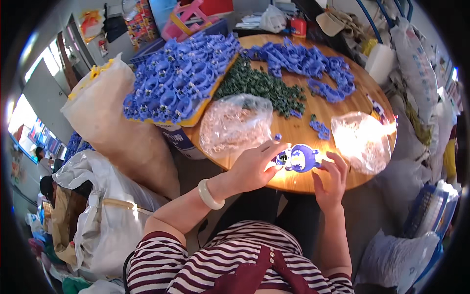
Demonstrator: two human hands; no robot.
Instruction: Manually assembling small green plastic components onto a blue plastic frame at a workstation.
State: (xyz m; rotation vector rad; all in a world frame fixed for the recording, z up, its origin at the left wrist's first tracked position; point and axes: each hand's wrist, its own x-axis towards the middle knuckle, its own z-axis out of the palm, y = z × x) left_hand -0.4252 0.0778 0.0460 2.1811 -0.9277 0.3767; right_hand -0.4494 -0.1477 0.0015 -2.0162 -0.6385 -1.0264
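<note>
A blue plastic toy figure (303,158) with a round head and small ears lies in bright sunlight above the near edge of the round wooden table. My left hand (254,165) grips its body end between thumb and fingers, and a pale bangle circles that wrist. At the head end, my right hand (331,182) has its thumb and curved fingers apart, the fingertips close to one ear. Whether they touch it is hard to tell in the glare. Beyond the figure, a few loose blue pieces (320,129) lie on the tabletop.
Clear bags of small parts (235,125) flank my hands, the right bag (363,142) glaring. Behind lie a heap of dark green pieces (262,85), piled blue parts (306,61) and a yellow-edged tray (208,100) of blue figures. Large sacks (120,122) stand left of the table.
</note>
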